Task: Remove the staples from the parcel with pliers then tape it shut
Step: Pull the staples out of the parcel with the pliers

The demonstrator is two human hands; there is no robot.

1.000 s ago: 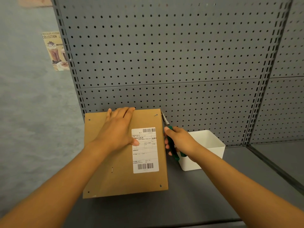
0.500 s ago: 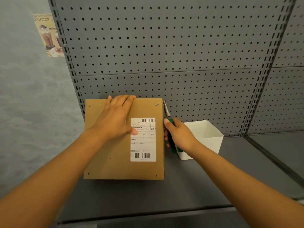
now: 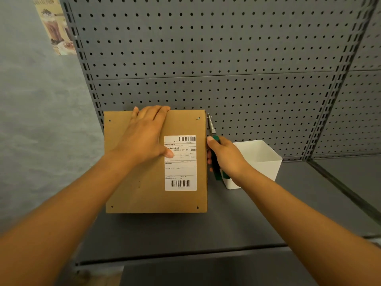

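On the grey shelf (image 3: 237,228) the left hand (image 3: 144,137) lies flat pinning the parcel (image 3: 144,195) steady, right hand (image 3: 224,159) grips green-handled pliers (image 3: 214,153), tips seemingly near 1 corner staple (image 3: 198,118).

Flat brown parcel (image 3: 144,195), stapled at its corners; green-handled pliers (image 3: 212,139) just beside its right edge.

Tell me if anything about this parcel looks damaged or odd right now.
Mostly fine. The parcel lies flat and square on the shelf. One staple at its far right corner sticks up, bent loose, while the other corners show only small dark marks, too small to tell apart.
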